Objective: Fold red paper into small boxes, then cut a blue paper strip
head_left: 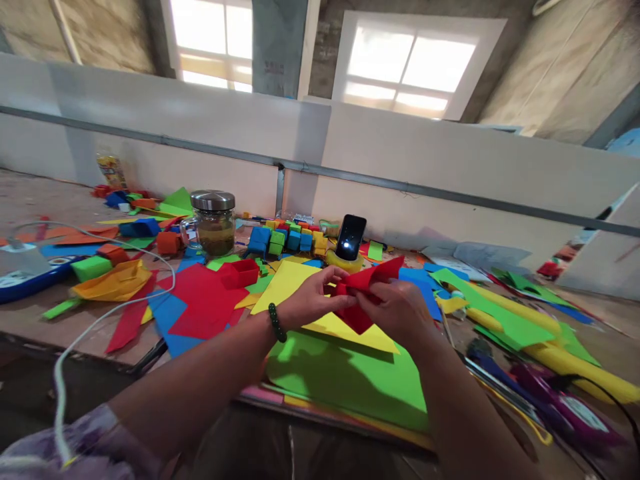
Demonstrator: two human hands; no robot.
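You hold the red folded piece (359, 319) between both hands, over the yellow sheet (284, 287), near the bench's (75, 333) front edge. Left hand (320, 293) fingers clamp its left side, right hand (397, 308) fingers its right; its long flap slants up rightward, nearer your right.

We face a left window (213, 33) and a right window (407, 63), both glowing a very bright white, with a grey-blue pillar (277, 50) between them and rough, brownish walls (105, 33) to either side. Below, we see a pale partition (425, 147) crossed lengthwise by a grey rail (220, 153); it stands along the far edge of a long, brownish table (30, 190).
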